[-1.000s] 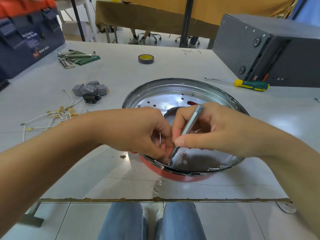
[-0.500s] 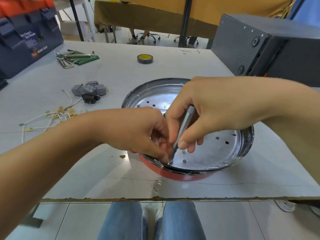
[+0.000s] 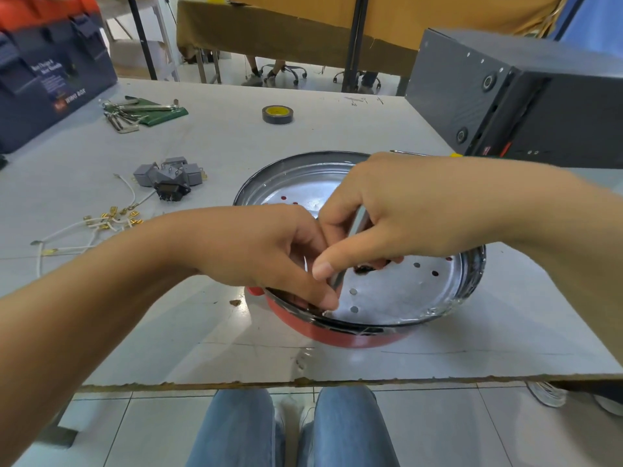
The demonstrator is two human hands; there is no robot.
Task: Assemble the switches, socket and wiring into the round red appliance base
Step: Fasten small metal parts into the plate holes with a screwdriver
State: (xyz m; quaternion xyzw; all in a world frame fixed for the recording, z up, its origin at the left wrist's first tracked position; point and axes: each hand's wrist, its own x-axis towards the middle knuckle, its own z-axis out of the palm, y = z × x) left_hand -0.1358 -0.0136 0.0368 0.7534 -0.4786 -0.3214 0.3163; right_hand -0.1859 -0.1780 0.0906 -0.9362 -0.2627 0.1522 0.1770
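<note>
Both hands working at the near-left rim of the red appliance base point(image 3: 337, 337), sitting near the front edge of the tabletop point(image 3: 371, 129).

Right hand point(image 3: 381, 217) is curled round a metal driver point(image 3: 355, 227), long axis slanting steeply, tip pointing down toward me at the rim. Left hand point(image 3: 269, 251) has its fingers curled at that same spot; can't tell what they're pinching. Switches and socket point(image 3: 168, 178) plus white wires point(image 3: 101, 225) lie well off to the left.
</note>
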